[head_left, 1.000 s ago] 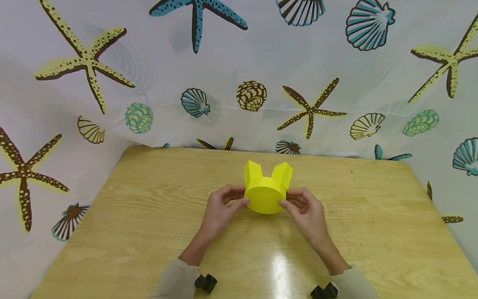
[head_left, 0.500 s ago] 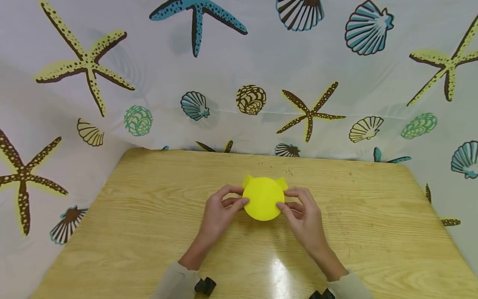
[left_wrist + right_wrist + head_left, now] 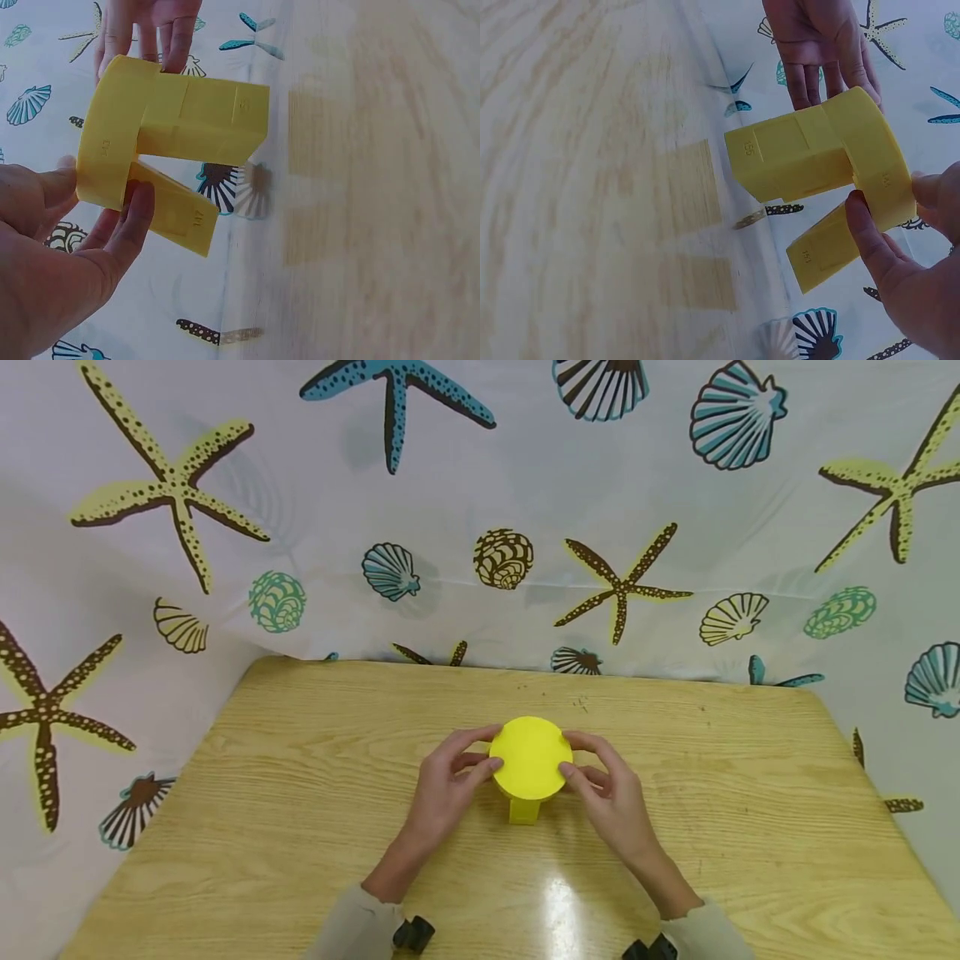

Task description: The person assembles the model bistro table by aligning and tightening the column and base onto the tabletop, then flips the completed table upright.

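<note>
A small yellow stool-shaped piece (image 3: pixel 531 758) with a thick round top and block-like legs is held upright over the wooden table. Its flat disc faces up in the head view, and one leg pokes out below the near rim. My left hand (image 3: pixel 446 785) grips the left side of the top between thumb and fingers. On the opposite side, my right hand (image 3: pixel 611 785) pinches the rim likewise. Both wrist views show legs (image 3: pixel 202 112) (image 3: pixel 787 154) pointing down, with embossed numbers. A gap separates the leg ends from their reflections in the tabletop.
The wooden tabletop (image 3: pixel 300 827) spreads out beneath the hands. A white cloth (image 3: pixel 450 485) printed with starfish and shells hangs behind it and along both sides. Black devices (image 3: pixel 414 935) sit near both sleeve cuffs.
The piece has tipped over in my hands: its legs pointed up and away a second ago, and now they point down with the disc on top. Both hands keep hold of its rim.
</note>
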The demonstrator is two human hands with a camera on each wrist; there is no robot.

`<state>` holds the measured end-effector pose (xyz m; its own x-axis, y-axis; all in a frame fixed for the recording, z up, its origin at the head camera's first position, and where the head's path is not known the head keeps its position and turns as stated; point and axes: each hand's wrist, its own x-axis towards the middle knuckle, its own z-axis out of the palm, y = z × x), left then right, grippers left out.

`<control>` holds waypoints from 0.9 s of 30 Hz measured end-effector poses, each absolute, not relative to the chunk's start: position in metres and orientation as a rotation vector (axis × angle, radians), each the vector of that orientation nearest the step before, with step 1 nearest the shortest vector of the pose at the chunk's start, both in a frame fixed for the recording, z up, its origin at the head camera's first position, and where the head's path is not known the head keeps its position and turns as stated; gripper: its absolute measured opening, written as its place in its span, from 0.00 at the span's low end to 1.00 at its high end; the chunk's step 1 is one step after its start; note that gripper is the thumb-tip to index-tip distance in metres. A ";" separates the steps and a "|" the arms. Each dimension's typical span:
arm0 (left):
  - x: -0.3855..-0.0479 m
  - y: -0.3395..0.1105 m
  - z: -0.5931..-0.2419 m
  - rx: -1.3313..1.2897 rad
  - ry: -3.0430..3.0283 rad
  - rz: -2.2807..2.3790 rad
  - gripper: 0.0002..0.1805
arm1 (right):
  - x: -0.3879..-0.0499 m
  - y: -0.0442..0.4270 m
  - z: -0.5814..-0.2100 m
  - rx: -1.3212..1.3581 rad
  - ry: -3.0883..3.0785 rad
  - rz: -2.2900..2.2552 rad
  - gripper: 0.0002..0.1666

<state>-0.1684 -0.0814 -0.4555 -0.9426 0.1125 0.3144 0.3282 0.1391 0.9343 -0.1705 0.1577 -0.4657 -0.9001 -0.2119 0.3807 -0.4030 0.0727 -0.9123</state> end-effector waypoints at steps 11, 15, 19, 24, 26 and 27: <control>-0.169 -0.084 -0.460 -0.402 -2.313 -1.931 0.20 | -0.173 0.159 -0.474 0.615 -2.255 1.982 0.22; -0.169 -0.085 -0.464 -0.364 -2.312 -1.964 0.19 | -0.173 0.157 -0.474 0.595 -2.287 1.945 0.21; -0.169 -0.086 -0.464 -0.331 -2.317 -1.983 0.19 | -0.172 0.156 -0.474 0.578 -2.305 1.941 0.21; -0.170 -0.086 -0.464 -0.322 -2.321 -2.003 0.19 | -0.173 0.156 -0.475 0.582 -2.304 1.948 0.21; -0.170 -0.087 -0.464 -0.325 -2.320 -2.012 0.19 | -0.173 0.156 -0.475 0.587 -2.302 1.957 0.21; -0.170 -0.087 -0.464 -0.325 -2.321 -2.014 0.19 | -0.174 0.156 -0.475 0.589 -2.300 1.963 0.21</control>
<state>-0.1701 -0.0869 -0.4642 -0.9766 0.1244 0.1757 0.1914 0.1286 0.9730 -0.1736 0.1562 -0.4752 -0.9250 -0.2465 0.2892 -0.3243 0.1152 -0.9389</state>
